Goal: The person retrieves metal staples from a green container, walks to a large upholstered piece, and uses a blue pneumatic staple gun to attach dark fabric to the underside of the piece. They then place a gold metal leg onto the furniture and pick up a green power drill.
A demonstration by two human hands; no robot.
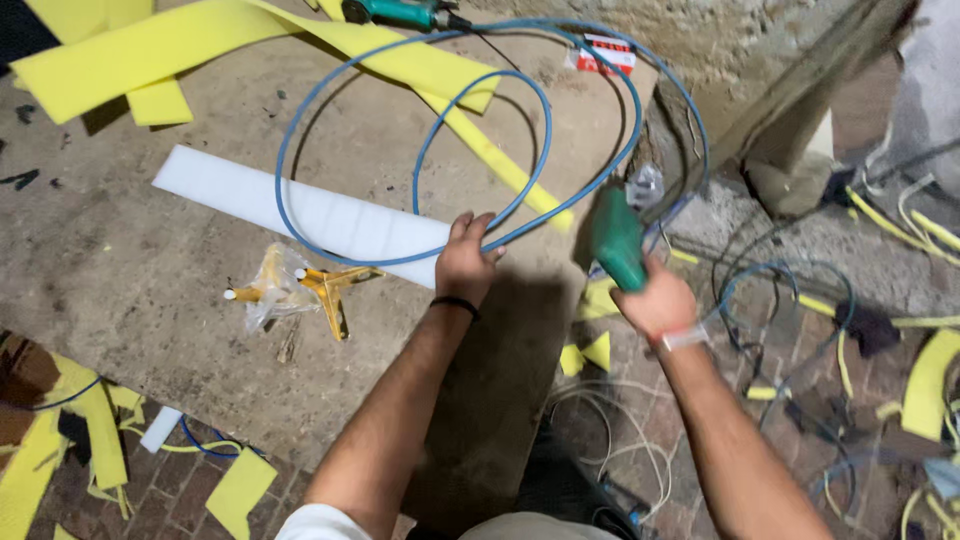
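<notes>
The blue cable [330, 90] lies in 2 loose loops on the board [120, 270], upper middle of the frame, crossing a white strip [230, 195] and yellow foam [140, 50]. The left hand [465, 262], centre, rests on the strip's end, fingers curled narrow at the cable's lower loop. The right hand [655, 300], right of centre, grips a green tool [615, 240], fingers wrapped tight round it. Yellow clips [325, 290] in a clear bag sit left of the left hand. Another green tool [395, 12] lies at the top edge.
</notes>
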